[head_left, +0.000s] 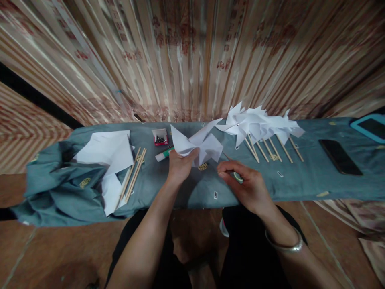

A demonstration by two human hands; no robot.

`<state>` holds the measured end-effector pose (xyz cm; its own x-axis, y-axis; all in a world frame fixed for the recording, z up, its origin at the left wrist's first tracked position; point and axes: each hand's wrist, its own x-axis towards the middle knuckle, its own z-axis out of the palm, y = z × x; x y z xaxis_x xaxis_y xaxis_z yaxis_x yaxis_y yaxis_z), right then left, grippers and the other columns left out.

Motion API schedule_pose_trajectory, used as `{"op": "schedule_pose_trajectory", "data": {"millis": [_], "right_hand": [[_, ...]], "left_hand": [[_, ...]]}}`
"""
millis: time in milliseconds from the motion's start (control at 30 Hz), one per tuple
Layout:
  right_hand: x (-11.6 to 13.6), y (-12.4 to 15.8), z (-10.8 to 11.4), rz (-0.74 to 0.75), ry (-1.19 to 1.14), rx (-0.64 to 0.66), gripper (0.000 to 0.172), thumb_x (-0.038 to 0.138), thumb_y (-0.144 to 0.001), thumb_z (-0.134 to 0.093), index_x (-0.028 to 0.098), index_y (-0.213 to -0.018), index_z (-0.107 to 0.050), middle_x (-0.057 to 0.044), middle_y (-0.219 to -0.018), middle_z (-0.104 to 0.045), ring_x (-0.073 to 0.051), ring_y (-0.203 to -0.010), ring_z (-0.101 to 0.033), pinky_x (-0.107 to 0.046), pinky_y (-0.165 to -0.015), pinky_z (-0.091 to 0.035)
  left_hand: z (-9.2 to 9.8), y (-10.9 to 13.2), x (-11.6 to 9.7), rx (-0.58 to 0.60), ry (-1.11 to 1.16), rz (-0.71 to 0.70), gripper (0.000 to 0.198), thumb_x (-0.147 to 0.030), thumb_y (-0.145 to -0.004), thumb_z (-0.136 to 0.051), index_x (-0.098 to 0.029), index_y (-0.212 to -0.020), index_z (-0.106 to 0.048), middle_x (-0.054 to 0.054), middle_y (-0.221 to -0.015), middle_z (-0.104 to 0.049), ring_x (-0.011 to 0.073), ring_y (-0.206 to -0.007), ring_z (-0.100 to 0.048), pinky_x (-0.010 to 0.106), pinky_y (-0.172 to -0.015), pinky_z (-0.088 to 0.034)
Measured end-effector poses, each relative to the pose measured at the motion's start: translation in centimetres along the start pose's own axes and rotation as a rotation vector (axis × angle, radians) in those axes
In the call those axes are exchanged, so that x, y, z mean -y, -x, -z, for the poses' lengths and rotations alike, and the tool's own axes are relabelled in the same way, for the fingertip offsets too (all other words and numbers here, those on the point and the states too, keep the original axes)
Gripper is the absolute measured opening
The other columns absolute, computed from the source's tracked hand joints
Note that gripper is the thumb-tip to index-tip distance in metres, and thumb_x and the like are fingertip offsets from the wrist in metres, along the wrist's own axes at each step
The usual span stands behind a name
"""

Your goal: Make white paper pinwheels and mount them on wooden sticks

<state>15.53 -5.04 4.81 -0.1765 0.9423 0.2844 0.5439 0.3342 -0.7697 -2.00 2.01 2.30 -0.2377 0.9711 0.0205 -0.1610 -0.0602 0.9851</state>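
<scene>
My left hand point(182, 162) is closed on a folded white paper pinwheel point(210, 146), its blades spreading up and to the right above the cloth. Just to the right, the fingers of my right hand point(242, 180) are pinched together. A thin dark sliver sticks out near those fingertips, too small to name. A pale green item point(238, 177) shows partly beneath that hand; its kind is unclear. Beside my left hand lies a glue stick point(164, 155) with a green band. Behind it stands a small open red box point(160, 137) holding dark metal pieces.
Finished white pinwheels point(258, 122) on wooden sticks lie in an overlapping row at the back right. White paper sheets point(105, 150) and several loose wooden sticks point(135, 175) rest at left. A dark phone point(340, 157) and a blue-framed device point(371, 127) are at right, on the grey-green cloth point(192, 192).
</scene>
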Motion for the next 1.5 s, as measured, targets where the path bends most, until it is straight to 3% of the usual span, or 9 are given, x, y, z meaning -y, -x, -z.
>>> {"op": "schedule_pose_trajectory", "data": {"millis": [67,133,233,300,567,800,900,1300,1500], "right_hand": [[0.3,-0.3,0.5,0.028,-0.028,-0.127,0.007,0.028,-0.09,-0.06,0.026,-0.088,-0.067,-0.006,-0.121,-0.066,-0.023,-0.116,-0.061,-0.041,-0.101,-0.048],[0.2,-0.6,0.6,0.038,-0.006,-0.206,0.008,0.03,-0.089,-0.062,0.026,-0.084,-0.068,-0.003,-0.141,-0.053,-0.026,-0.136,-0.046,-0.047,-0.114,-0.038],[-0.3,-1.1,0.4,0.027,0.008,-0.251,0.011,0.031,-0.089,-0.063,0.026,-0.082,-0.07,0.001,-0.15,-0.045,-0.028,-0.147,-0.03,-0.052,-0.121,-0.023],[-0.7,-1.2,0.4,0.012,-0.001,-0.257,0.011,0.032,-0.088,-0.065,0.025,-0.082,-0.071,0.002,-0.152,-0.044,-0.028,-0.148,-0.028,-0.053,-0.122,-0.022],[-1.5,-1.3,0.1,0.017,-0.172,-0.247,0.005,0.026,-0.081,-0.072,0.03,-0.08,-0.074,0.004,-0.148,-0.049,-0.027,-0.146,-0.033,-0.052,-0.122,-0.022],[-1.6,-1.1,0.1,-0.003,-0.207,-0.231,0.009,0.022,-0.08,-0.072,0.032,-0.081,-0.074,0.004,-0.14,-0.057,-0.027,-0.143,-0.037,-0.052,-0.121,-0.026],[-1.5,-1.1,0.2,-0.004,-0.203,-0.224,0.008,0.024,-0.08,-0.072,0.031,-0.081,-0.074,0.004,-0.142,-0.055,-0.027,-0.143,-0.037,-0.052,-0.121,-0.023],[-1.4,-1.0,-0.1,-0.021,-0.244,-0.221,0.002,0.029,-0.082,-0.071,0.03,-0.08,-0.073,0.002,-0.142,-0.055,-0.028,-0.139,-0.043,-0.05,-0.116,-0.033],[-1.3,-0.8,-0.4,-0.049,-0.264,-0.2,0.004,0.031,-0.083,-0.07,0.028,-0.081,-0.071,0.0,-0.142,-0.054,-0.026,-0.142,-0.039,-0.047,-0.119,-0.026]], "left_hand": [[-0.5,0.4,0.0,0.042,-0.018,-0.015,0.01,-0.021,-0.062,-0.076,-0.015,-0.069,-0.073,0.004,-0.072,-0.075,0.0181,-0.066,-0.066,0.028,-0.064,-0.053],[-1.0,1.0,-0.1,0.078,-0.022,-0.022,0.011,-0.022,-0.062,-0.077,-0.015,-0.07,-0.073,0.004,-0.072,-0.075,0.018,-0.065,-0.066,0.027,-0.062,-0.053],[-1.8,1.8,-0.4,0.099,-0.015,0.0,0.01,-0.021,-0.06,-0.076,-0.014,-0.067,-0.072,0.003,-0.068,-0.074,0.017,-0.061,-0.065,0.026,-0.059,-0.052],[-2.1,2.4,-0.6,0.113,-0.009,0.018,0.012,-0.021,-0.059,-0.076,-0.014,-0.068,-0.073,0.003,-0.068,-0.074,0.017,-0.061,-0.065,0.027,-0.06,-0.053],[-1.9,3.9,-0.3,0.224,-0.033,0.014,0.024,-0.028,-0.064,-0.076,-0.013,-0.083,-0.076,0.005,-0.082,-0.078,0.0202,-0.075,-0.071,0.03,-0.07,-0.057],[-1.9,4.2,-0.7,0.224,-0.031,0.017,0.025,-0.028,-0.064,-0.077,-0.013,-0.083,-0.076,0.006,-0.083,-0.078,0.0207,-0.076,-0.071,0.03,-0.071,-0.057],[-1.9,4.2,-0.6,0.227,-0.033,0.009,0.023,-0.027,-0.064,-0.076,-0.013,-0.082,-0.076,0.006,-0.081,-0.077,0.0199,-0.073,-0.071,0.029,-0.068,-0.057],[-1.9,4.3,-0.8,0.21,-0.064,0.005,0.023,-0.026,-0.063,-0.075,-0.013,-0.082,-0.076,0.005,-0.081,-0.078,0.0201,-0.074,-0.072,0.028,-0.068,-0.057],[-1.7,4.5,-1.0,0.221,-0.081,0.023,0.021,-0.025,-0.063,-0.075,-0.013,-0.08,-0.076,0.005,-0.079,-0.077,0.02,-0.072,-0.071,0.028,-0.065,-0.056]]}}
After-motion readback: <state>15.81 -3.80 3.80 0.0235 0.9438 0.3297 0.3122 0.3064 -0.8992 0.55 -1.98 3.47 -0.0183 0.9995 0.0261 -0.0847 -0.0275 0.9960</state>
